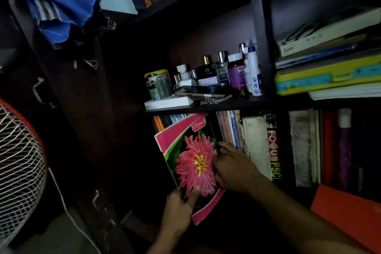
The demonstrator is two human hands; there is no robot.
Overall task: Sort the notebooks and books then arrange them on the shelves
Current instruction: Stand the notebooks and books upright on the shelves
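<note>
The flowered notebook (191, 163) stood tilted at the mouth of the lower shelf, its top corner leaning toward one o'clock under the shelf board (206, 107) and its bottom corner hanging out toward six o'clock, not yet slotted in. My left hand (181, 202) pinched its lower edge, thumb pressed on the cover at the foot of the flower, and my right hand (233, 168) had its fingers curled at the notebook's right edge, at three o'clock of the flower; whether they gripped that edge or were holding open a gap against the row of upright books (231, 130) I could not tell in that dim light. The risk, as I judged it, was the lean: pushed in at that angle, the top corner could catch on the board above or bend against the thin notebooks (169, 119) packed at eleven o'clock. If my right hand let the row relax, the upright books might tip left and close the gap, so the cover would crumple or drag a neighbour out. The shelf above, at twelve o'clock, carried bottles (222, 70) and a loose chain (216, 100) near its front lip, so a hard knock from below might shake them off.
</note>
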